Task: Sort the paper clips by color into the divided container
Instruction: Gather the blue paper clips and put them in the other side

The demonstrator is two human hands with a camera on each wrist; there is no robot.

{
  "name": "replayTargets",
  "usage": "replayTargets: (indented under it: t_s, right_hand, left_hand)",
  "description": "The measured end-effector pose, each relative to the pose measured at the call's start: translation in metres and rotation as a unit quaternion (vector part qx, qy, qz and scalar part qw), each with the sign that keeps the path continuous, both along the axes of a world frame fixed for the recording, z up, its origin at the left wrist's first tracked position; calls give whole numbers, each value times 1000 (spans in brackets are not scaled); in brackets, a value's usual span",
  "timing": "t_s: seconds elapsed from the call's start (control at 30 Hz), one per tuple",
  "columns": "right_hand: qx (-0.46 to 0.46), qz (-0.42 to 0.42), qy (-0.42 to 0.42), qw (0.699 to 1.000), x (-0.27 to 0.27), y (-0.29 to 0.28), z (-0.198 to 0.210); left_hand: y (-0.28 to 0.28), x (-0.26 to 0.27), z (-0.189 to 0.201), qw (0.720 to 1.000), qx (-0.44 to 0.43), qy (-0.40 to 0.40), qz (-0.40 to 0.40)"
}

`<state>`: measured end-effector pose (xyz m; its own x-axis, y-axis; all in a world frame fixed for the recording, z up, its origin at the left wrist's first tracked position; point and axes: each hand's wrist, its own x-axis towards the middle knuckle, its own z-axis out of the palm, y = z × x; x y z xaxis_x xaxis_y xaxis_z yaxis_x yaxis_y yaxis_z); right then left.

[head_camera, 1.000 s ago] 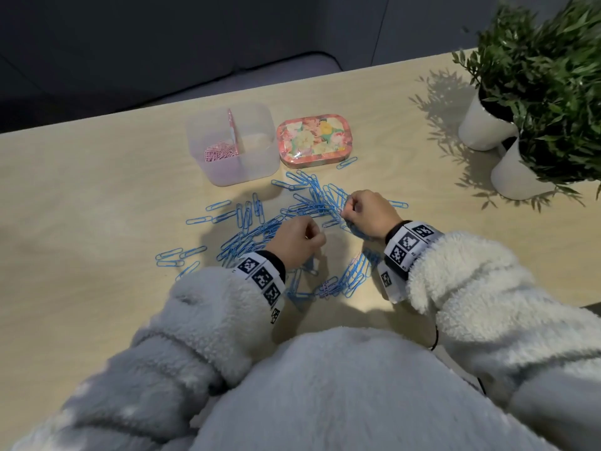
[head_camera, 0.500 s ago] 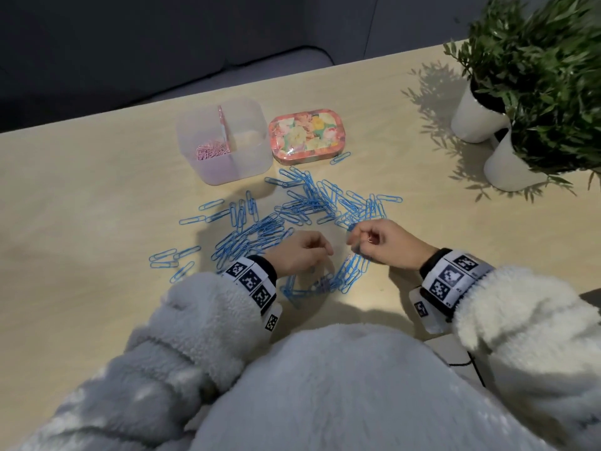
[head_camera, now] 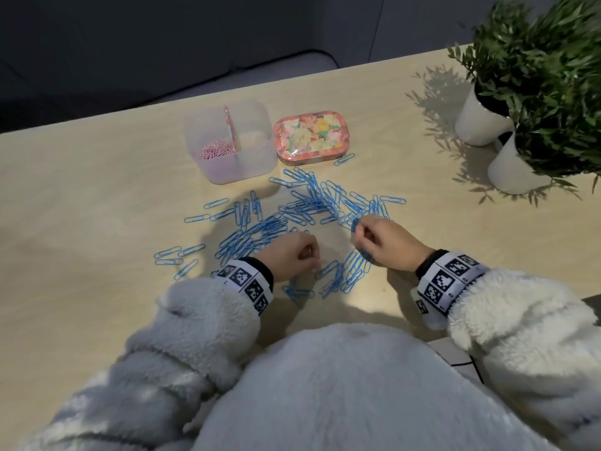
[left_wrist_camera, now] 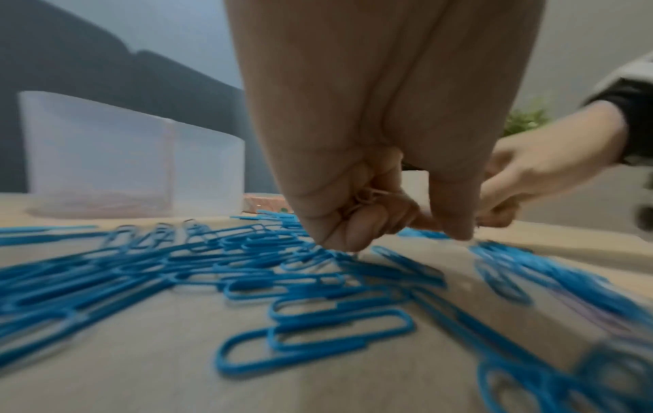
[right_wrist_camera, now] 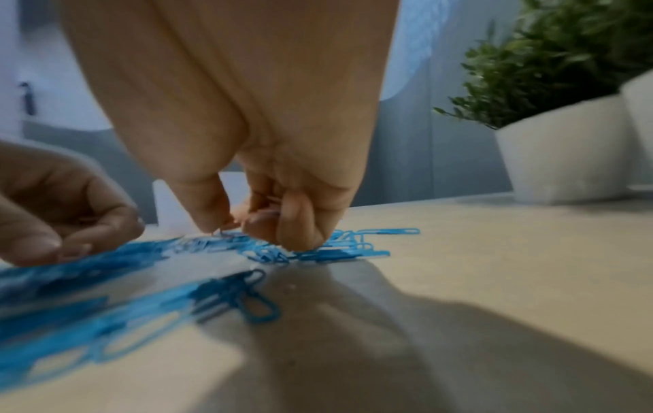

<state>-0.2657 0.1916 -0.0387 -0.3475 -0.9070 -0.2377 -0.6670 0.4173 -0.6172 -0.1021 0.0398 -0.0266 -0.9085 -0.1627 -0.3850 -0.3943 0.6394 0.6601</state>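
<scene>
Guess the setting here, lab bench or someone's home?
Probably a home or office desk, not a lab: a light wooden tabletop, two leafy green plants in white pots, a floral-printed tin, and what may be a dark sofa behind.

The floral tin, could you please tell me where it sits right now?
In the head view, the floral tin sits at the far side of the table, just right of the divided container, with a single blue clip lying at its near right corner.

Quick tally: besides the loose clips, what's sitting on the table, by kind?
Divided container: 1
Floral tin: 1
White plant pots: 2
Total: 4
</scene>
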Motion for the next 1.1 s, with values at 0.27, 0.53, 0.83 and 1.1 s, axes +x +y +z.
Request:
replayTargets:
  t_s: [0.27, 0.53, 0.83, 1.1]
  right_hand:
    - [-17, -92, -243, 966, 27, -8, 6]
    - [117, 165, 57, 978, 48, -3, 15]
    - [23, -38, -160, 986, -4, -2, 11]
    - [-34, -168, -223, 960, -10, -6, 11]
  left_hand:
    - [-26, 21, 9, 952, 192, 44, 234]
    - [-27, 30, 10, 926, 268, 35, 263]
    - [-26, 33, 7, 910, 304, 50, 279]
    - [-12, 17, 13, 865, 394, -15, 310]
